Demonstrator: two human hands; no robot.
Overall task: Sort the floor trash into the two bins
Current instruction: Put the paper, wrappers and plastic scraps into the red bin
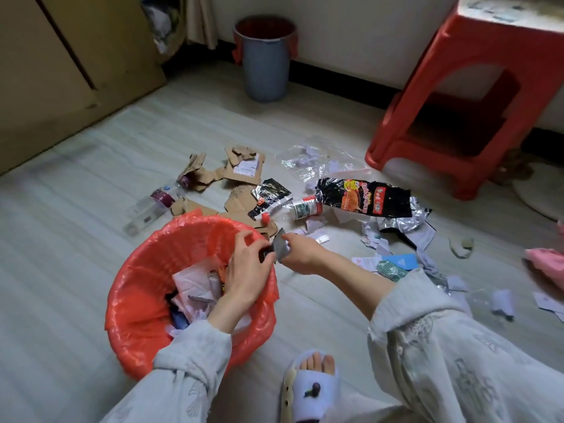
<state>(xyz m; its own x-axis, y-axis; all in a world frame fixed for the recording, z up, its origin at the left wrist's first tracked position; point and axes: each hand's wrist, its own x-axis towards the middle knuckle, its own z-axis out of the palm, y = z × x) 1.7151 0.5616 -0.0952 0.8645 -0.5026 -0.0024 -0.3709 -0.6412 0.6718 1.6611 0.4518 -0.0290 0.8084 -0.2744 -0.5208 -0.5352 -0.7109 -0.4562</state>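
A near bin lined with a red bag (143, 270) stands in front of me and holds several wrappers and papers. Over its right rim my left hand (248, 270) and my right hand (300, 254) both pinch a small silver and dark wrapper (279, 248). A second bin (265, 61), grey with a red liner, stands by the far wall. Torn cardboard (232, 172), clear plastic bottles (152, 206), a big black snack bag (363, 196), a small black packet (270, 195) and paper scraps (381, 242) lie scattered on the floor.
A red plastic stool (476, 96) stands at the right, close to the trash. A wooden cabinet (61, 71) fills the left side. My slippered foot (314, 389) is at the bottom, beside the near bin. A pink item (546, 261) lies at the right edge.
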